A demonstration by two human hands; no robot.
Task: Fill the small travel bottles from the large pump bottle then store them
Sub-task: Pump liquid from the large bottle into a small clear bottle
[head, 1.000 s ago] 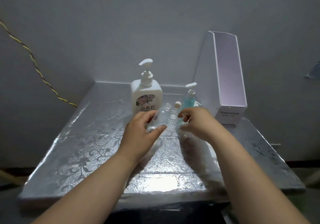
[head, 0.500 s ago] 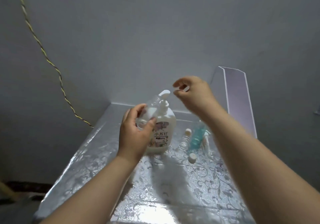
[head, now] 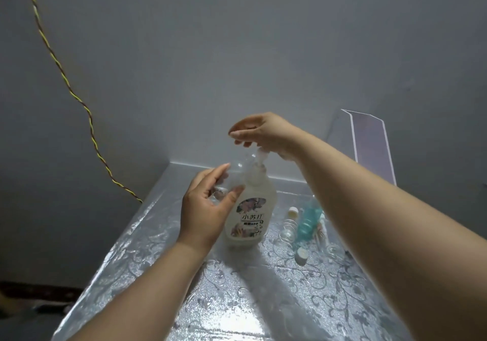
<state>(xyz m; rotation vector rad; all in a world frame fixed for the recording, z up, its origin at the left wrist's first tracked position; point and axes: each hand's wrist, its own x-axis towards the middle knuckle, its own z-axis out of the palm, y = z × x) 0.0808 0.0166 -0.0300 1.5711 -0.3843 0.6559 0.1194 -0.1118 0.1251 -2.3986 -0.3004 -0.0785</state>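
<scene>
My left hand [head: 205, 217] grips the seemingly light, crushable travel bottle [head: 238, 166] mid-body; my right hand [head: 263, 132], fingers loose, rests on the pump bottle [head: 250, 209].

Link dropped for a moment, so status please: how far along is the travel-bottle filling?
Done: a white cap lies loose on the table, so one bottle is opened. In hand: the left hand holds a clear travel bottle, no liquid visible inside, at the spout of the pump bottle; the right hand rests on the pump head. Left: pumping, recapping, the capped clear bottle beside the teal bottle, then storing all.
</scene>
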